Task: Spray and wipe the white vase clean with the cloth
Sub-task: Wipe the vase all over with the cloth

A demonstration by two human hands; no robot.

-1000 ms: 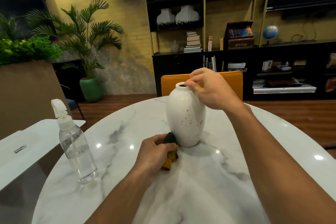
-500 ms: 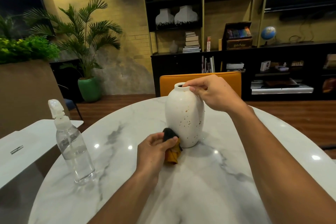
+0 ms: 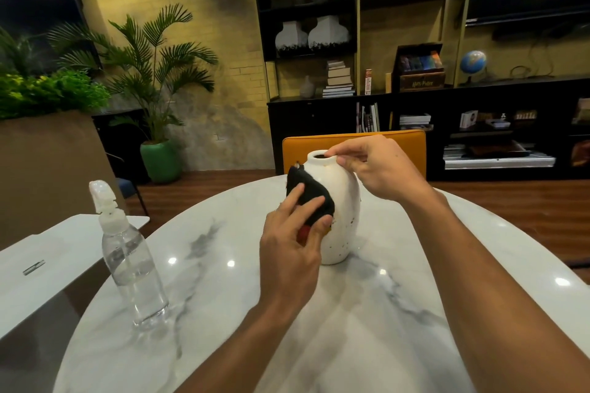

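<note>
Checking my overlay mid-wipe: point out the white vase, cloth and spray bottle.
white vase (image 3: pixel 345 217), head view, bare right side of body
cloth (image 3: pixel 308 180), head view, black upper fold
spray bottle (image 3: pixel 134 262), head view, clear body

I get one wide-angle view from the person's head, facing forward and down over the tabletop (image 3: pixel 223 329). It sits close to it, the shelves (image 3: pixel 313 115) well behind.

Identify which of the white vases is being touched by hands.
The speckled vase on the table; the other vases stand untouched on the far shelf.
</note>
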